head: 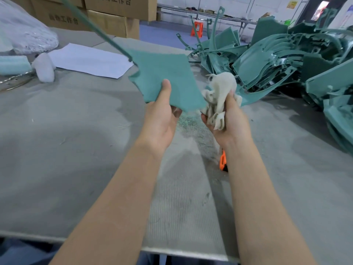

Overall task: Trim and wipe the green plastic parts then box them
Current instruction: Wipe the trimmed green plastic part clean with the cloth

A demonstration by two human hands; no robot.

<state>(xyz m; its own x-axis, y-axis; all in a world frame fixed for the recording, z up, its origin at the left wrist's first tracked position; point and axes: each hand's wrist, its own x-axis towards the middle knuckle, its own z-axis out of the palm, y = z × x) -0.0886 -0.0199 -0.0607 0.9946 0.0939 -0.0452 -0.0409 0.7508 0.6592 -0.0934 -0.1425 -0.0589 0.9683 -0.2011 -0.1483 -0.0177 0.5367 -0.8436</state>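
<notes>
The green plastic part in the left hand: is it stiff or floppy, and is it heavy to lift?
Probably stiff: the green plastic part looks flat though the left hand pinches only its near edge. Likely light, since thumb and fingers alone carry it. Its long thin arm might flex or snag.

Both bare forearms reach forward side by side, wrists close together. The left hand (160,117) pinches the green part (162,69) — thumb laid flat on top, fingers underneath. The right hand (229,121), just beside it, is palm-up — fingers curled round a bunched white cloth (219,90).
</notes>
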